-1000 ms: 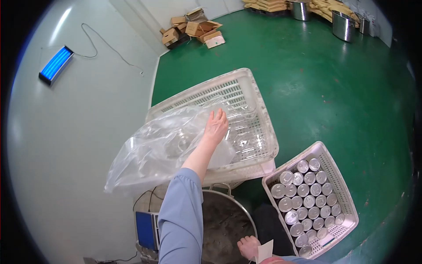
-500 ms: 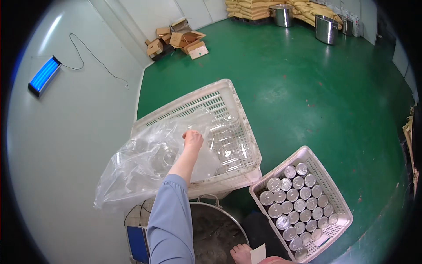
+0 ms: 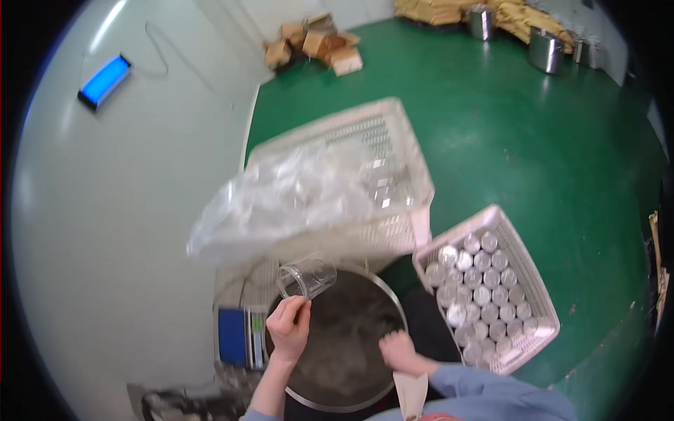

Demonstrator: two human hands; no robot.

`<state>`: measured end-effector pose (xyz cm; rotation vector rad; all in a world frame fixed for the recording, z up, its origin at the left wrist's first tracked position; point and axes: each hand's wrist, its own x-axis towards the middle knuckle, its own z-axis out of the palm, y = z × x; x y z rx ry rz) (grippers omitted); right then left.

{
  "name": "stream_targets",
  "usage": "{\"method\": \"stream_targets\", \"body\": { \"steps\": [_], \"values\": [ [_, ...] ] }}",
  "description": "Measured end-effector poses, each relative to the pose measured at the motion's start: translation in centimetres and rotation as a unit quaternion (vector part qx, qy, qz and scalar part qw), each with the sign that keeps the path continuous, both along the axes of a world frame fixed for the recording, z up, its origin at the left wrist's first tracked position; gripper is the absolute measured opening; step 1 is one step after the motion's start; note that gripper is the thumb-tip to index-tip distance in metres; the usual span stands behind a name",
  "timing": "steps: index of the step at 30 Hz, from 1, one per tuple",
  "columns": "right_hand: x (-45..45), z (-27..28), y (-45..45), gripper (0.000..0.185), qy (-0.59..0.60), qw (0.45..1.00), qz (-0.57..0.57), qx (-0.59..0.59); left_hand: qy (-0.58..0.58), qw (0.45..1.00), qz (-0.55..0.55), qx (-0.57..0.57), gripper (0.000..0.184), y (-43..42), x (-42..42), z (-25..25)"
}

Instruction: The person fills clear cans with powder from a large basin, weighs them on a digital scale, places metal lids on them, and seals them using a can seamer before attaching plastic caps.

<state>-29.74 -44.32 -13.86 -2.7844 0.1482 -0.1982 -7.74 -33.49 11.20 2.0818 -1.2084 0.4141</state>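
Note:
My left hand point(image 3: 289, 328) grips a clear empty jar point(image 3: 309, 278) by its rim, tilted above the left part of a large round metal pot point(image 3: 337, 337). Dark grey-brown material fills the pot's inside. My right hand point(image 3: 398, 351) is closed at the pot's right side; what it holds, if anything, is hidden. Behind the pot, a white crate point(image 3: 414, 161) holds clear jars point(image 3: 382, 191) under a crumpled clear plastic bag point(image 3: 281, 200). To the right, a lower crate point(image 3: 537, 298) contains several cans with silvery tops point(image 3: 483, 295).
A scale with a blue platform point(image 3: 232, 338) stands left of the pot. Cardboard boxes point(image 3: 316, 45) lie by the far wall. Stacked sacks point(image 3: 432, 10) and metal pots point(image 3: 545, 50) are at the back. A blue-lit lamp point(image 3: 105, 81) hangs on the left wall.
My left hand has moved from the bagged jars down over the pot, now with a jar in its grip. My right hand has shifted up slightly, and the view has shifted.

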Motion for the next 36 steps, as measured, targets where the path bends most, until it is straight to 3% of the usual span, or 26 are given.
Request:
{"method": "stream_targets", "body": {
  "steps": [5,8,10,12,14,15,18,22,24,27,31,36],
  "values": [
    [0.7,-0.1,0.5,0.021,0.102,0.995,0.011,-0.02,0.178,0.97,0.164,-0.01,0.01,14.2,-9.3,-9.7],
    [2.1,-1.3,0.1,0.068,0.142,0.988,0.014,-0.053,0.246,0.936,0.244,-0.056,0.008,19.8,-12.6,-16.0],
    [3.5,-1.6,0.0,0.073,0.146,0.987,-0.005,-0.069,0.28,0.912,0.289,-0.077,0.01,21.8,-13.9,-18.3],
    [5.1,-2.6,-0.4,0.073,0.162,0.984,-0.003,-0.074,0.28,0.9,0.318,-0.105,0.012,22.8,-14.3,-19.4],
    [6.5,-3.6,-0.9,0.06,0.211,0.973,0.007,-0.097,0.274,0.889,0.341,-0.138,0.013,23.5,-14.4,-21.1],
    [7.5,-4.1,-1.1,0.038,0.264,0.962,0.001,-0.066,0.286,0.88,0.347,-0.156,0.014,24.1,-14.4,-22.3],
    [8.5,-6.0,-1.2,0.022,0.272,0.961,0.014,-0.049,0.297,0.862,0.37,-0.181,0.014,24.3,-14.1,-22.1],
    [9.1,-8.4,-1.4,0.022,0.235,0.971,-0.011,-0.049,0.309,0.843,0.382,-0.219,0.015,24.6,-13.4,-23.1],
    [9.4,-9.2,-2.1,0.021,0.218,0.97,0.05,-0.091,0.312,0.84,0.382,-0.223,0.015,24.6,-12.9,-23.1],
    [11.1,-6.0,-1.8,0.015,0.193,0.961,0.138,-0.142,0.317,0.837,0.383,-0.228,0.015,24.3,-12.0,-23.3],
    [13.5,1.0,2.0,0.022,0.169,0.967,0.181,-0.065,0.34,0.829,0.381,-0.229,0.015,23.5,-10.7,-23.3],
    [15.0,-10.4,5.4,0.029,0.169,0.962,0.17,0.131,0.335,0.843,0.371,-0.197,0.012,22.9,-10.0,-24.1]
  ]
}}
